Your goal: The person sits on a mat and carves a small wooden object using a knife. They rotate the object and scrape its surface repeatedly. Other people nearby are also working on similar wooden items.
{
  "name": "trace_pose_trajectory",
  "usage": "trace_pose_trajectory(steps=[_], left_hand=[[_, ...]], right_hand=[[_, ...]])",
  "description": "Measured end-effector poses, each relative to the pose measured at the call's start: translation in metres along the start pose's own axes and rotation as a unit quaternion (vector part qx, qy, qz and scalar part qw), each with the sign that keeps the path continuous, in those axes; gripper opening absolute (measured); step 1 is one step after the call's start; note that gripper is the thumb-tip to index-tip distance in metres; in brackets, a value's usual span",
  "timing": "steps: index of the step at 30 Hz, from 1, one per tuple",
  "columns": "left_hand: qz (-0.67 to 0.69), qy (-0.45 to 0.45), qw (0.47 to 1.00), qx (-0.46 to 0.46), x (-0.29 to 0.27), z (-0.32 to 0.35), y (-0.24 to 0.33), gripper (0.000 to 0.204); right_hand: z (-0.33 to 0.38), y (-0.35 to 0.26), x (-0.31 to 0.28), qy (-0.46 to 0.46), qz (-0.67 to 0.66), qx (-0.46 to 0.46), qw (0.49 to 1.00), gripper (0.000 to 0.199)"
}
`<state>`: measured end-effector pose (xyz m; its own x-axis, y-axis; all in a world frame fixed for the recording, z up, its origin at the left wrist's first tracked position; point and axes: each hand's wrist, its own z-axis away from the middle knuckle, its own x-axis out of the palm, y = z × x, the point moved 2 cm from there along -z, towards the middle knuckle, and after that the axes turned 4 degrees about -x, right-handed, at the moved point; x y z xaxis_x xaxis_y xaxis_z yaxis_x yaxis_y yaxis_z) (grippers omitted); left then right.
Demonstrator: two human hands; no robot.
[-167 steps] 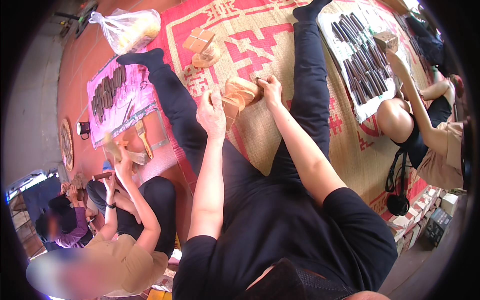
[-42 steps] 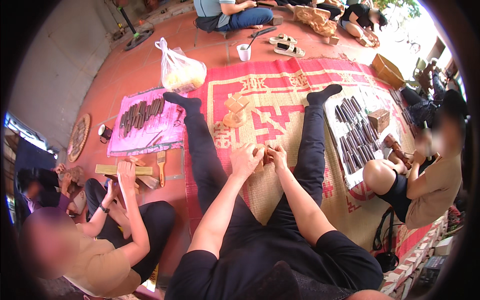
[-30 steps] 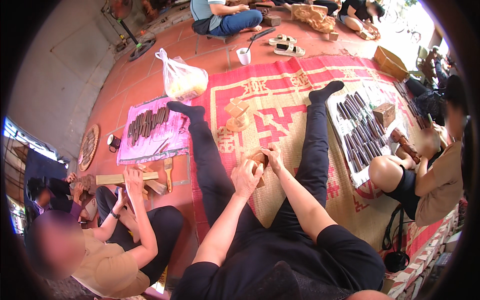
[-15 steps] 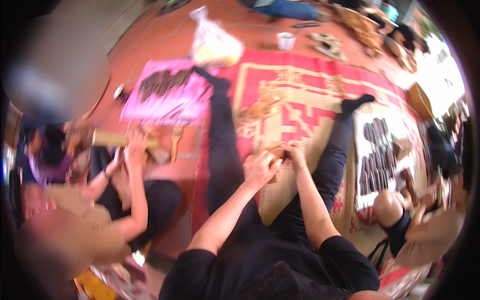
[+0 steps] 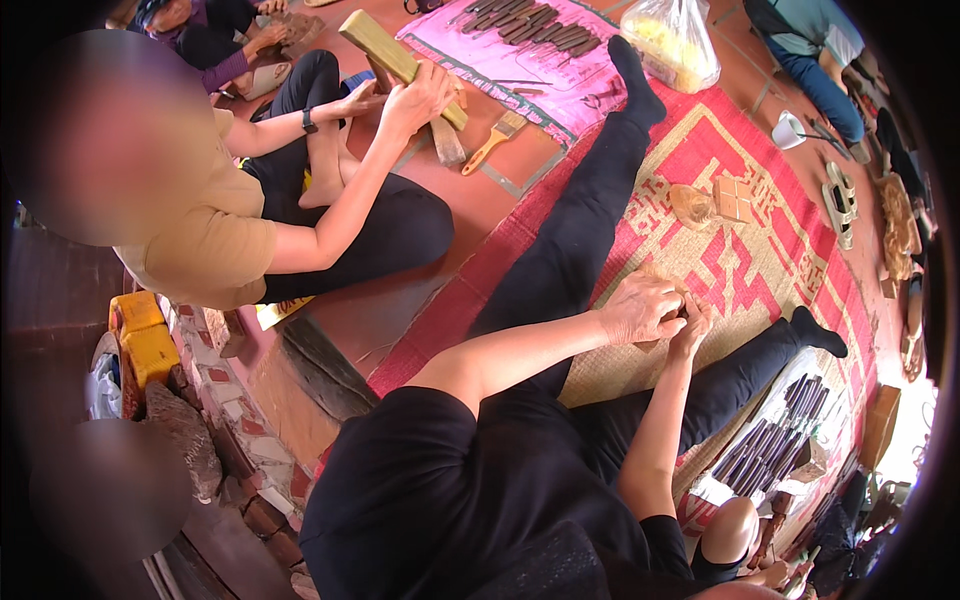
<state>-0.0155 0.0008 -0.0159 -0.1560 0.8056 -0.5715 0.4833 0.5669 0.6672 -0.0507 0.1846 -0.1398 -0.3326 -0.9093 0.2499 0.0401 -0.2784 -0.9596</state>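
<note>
My left hand (image 5: 642,308) and my right hand (image 5: 692,322) meet above the woven mat, between my outstretched legs. The fingers of both are closed round a piece of brown wood (image 5: 648,346), mostly hidden behind them, so its shape cannot be made out. Fingers and thumbs press together at its right end. Farther out on the mat lie a rounded light-brown wooden piece (image 5: 692,206) and a square wooden block scored into smaller squares (image 5: 733,199).
At left a seated co-worker grips a wooden mallet (image 5: 402,66); a flat brush (image 5: 494,142) lies nearby. Chisels (image 5: 535,28) rest on pink cloth (image 5: 470,45), others (image 5: 775,430) at right. A plastic bag (image 5: 672,45), white cup (image 5: 788,130) and sandals (image 5: 838,205) stand beyond.
The view has swung left and tilted, so the mat appears turned and the left co-worker larger. Both hands stay together on the wood, which is now more covered by fingers.
</note>
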Motion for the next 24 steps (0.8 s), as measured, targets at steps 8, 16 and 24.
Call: trace_pose_trajectory(steps=[8,16,24], left_hand=[[0.032,-0.058,0.998,0.000,0.003,-0.016,0.011,0.029],[-0.019,-0.058,0.998,0.023,0.000,-0.021,0.012,0.026],[-0.030,-0.072,0.996,0.042,0.009,-0.025,0.010,0.028]], right_hand=[[-0.013,0.024,-0.030,0.011,-0.083,-0.024,0.996,0.022],[-0.002,0.006,-0.014,0.065,-0.049,0.041,0.996,0.015],[-0.001,0.001,-0.001,0.080,0.116,0.032,0.990,0.020]])
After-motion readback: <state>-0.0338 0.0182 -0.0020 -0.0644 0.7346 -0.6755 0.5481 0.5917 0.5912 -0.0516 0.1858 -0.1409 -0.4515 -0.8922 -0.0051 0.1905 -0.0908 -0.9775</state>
